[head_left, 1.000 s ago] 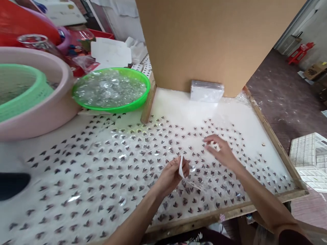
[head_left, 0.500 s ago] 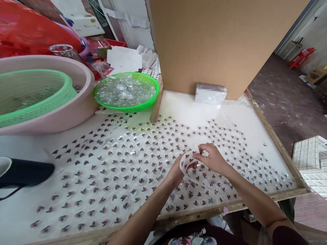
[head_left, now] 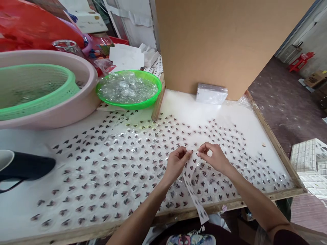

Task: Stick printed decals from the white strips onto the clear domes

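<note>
My left hand (head_left: 176, 162) is closed, its thumb and forefinger pinching the upper end of a white sticker strip (head_left: 189, 180) printed with small dark motifs. The strip hangs down toward me, and its lower end passes over the table's front edge. Just to the right, my right hand (head_left: 214, 159) is also pinched, thumb against forefinger, close to the strip's top. A tiny dark spot shows at those fingertips, too small to make out. Beneath both hands lie rows of clear round plastic pieces (head_left: 144, 185), each with a small dark motif on it.
A green bowl (head_left: 160, 89) of clear plastic pieces stands at back left, beside a pink basin (head_left: 63, 117) holding a green basket (head_left: 73, 83). A dark mug (head_left: 35, 166) lies on its side at left. Behind stands a cardboard sheet (head_left: 217, 44) with a wrapped white stack (head_left: 211, 93) before it.
My left hand has turned over and risen to pinch the strip's top. The strip, curled around that hand before, now hangs straight down. The right hand has barely moved.
</note>
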Tool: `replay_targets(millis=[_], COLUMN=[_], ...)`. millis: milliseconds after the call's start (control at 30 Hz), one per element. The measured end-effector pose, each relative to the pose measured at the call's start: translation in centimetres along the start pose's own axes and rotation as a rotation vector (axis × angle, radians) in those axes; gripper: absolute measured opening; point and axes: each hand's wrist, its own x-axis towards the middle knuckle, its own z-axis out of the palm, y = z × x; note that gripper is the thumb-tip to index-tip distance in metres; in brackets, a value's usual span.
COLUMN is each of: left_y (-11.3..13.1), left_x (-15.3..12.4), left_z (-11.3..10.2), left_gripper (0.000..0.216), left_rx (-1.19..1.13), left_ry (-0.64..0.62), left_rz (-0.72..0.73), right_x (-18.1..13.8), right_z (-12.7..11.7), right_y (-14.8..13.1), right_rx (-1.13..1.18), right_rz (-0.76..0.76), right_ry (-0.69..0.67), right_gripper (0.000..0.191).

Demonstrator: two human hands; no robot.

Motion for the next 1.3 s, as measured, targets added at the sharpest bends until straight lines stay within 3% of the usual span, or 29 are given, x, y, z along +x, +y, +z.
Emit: replay_targets(millis=[133,300,367,500,633,767,1133,1300], left_y=[-0.3,-0.4,-0.3,0.3,0.5,0.4,0.0,-0.1], left_x=[0.0,0.0,-0.1,-0.2,-0.3,-0.3,-0.2,0.0], left_z=[0.0,0.1,0.1,0.2,0.3,0.3,0.3,0.0], left_gripper=[0.038,0.039,0.039,0.038,0.034,0.033,0.039,0.042], left_rx=[0.018,0.044,0.059,0.136,0.186,0.223,0.282,0.31], left_ry=[0.055,0.066,0.057,0.04,0.016,0.004,0.068,0.037], left_rz=[0.017,0.053,0.078,0.106,0.118,0.118,0.067,0.07], right_x=[-0.5,-0.1,0.4,1.1,1.3,1.1,0.4,0.4], right_z=[0.4,0.7,1.0,2.0,2.3,2.3,3.1,2.7], right_y=[-0.1,-0.1,-0.1,0.2,0.5,0.7,0.4,0.6], right_rx=[-0.097,0.091,0.172,0.296,0.339,0.34,0.198,0.31], right_rz=[-0.064,-0.032,-0.006,0.021,0.019,0.022,-0.095,-0.103], right_ry=[0.118,0.287,0.268,0.124,0.12,0.098,0.238,0.232], right_gripper=[0.016,0.016,0.019,0.042,0.046,0.044,0.032,0.03])
